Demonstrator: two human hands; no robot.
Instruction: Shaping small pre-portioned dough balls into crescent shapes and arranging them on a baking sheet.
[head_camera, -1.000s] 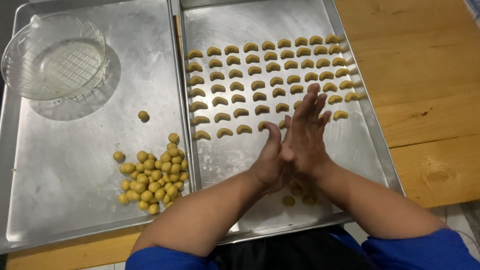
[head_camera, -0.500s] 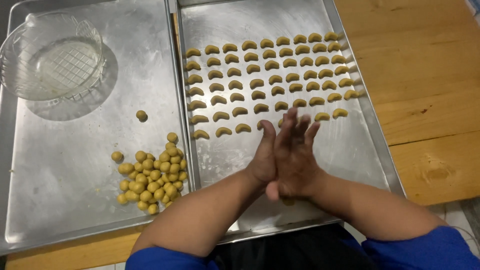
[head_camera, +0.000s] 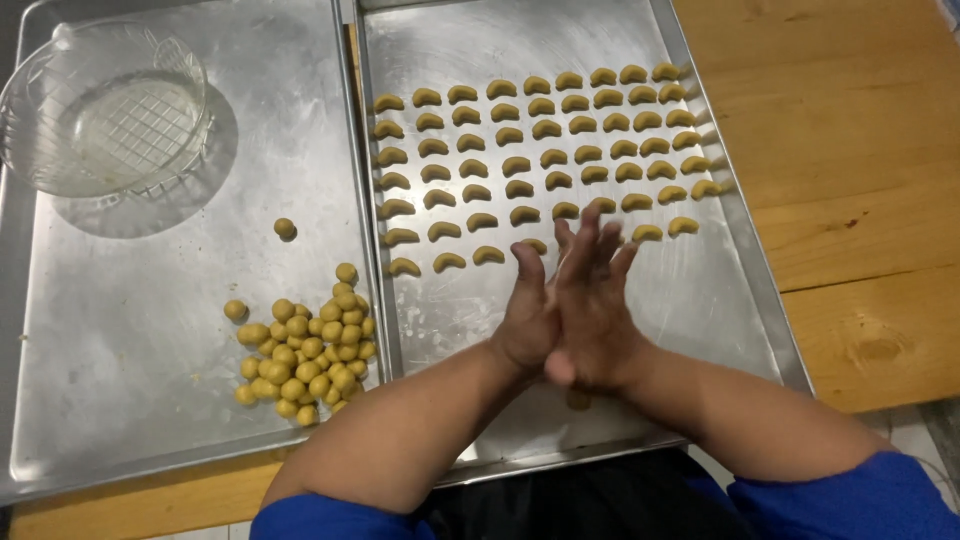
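Observation:
My left hand (head_camera: 525, 320) and my right hand (head_camera: 595, 300) are pressed palm to palm, fingers straight, above the near part of the right metal tray (head_camera: 710, 300). Anything between the palms is hidden. Rows of small yellow crescent-shaped dough pieces (head_camera: 540, 130) fill the far half of this tray, and the nearest row ends just beyond my fingertips. A bit of dough (head_camera: 578, 400) shows on the tray under my wrists. A pile of several yellow dough balls (head_camera: 305, 350) lies on the left metal tray (head_camera: 130, 330), left of my left forearm.
A clear glass bowl (head_camera: 105, 110) stands at the far left of the left tray. One loose dough ball (head_camera: 285, 228) lies between bowl and pile. Both trays rest on a wooden table (head_camera: 850, 200), whose bare boards extend to the right.
My pressed hands have slid against each other: the right hand drew back toward me and the fingers now sit lower and more level with the left.

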